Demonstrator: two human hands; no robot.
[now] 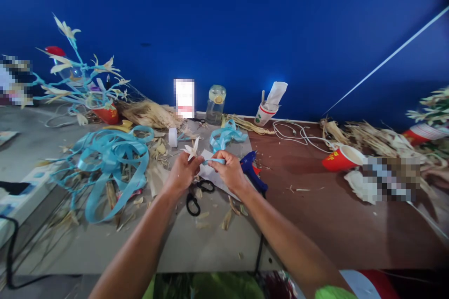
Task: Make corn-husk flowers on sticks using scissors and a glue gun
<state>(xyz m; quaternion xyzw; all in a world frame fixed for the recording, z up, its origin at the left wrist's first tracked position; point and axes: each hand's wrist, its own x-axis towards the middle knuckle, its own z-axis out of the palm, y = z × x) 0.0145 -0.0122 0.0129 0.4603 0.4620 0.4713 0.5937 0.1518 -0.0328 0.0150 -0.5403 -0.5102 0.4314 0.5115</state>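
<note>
My left hand (183, 170) pinches the base of a pale dried-husk flower (192, 148), its petals pointing up above the fingers. In my right hand (228, 170) is a short strip of light blue ribbon (214, 161), stretched across to the left fingertips at the flower's base. Just below the hands lie black-handled scissors (192, 204), their blades hidden. A sheet of white paper (217, 181) is under my right hand. Beside that hand rests a blue glue gun (253, 173). A loose bunch of blue ribbon (228, 135) sits behind both hands.
Tangled blue ribbon (112, 163) spreads at left, near a blue-wrapped branch (82, 63) with husk flowers in a red cup (108, 114). A glass bottle (215, 106) and white cup (264, 114) stand behind. A red cup (338, 159) lies tipped at right; husk scraps litter the table.
</note>
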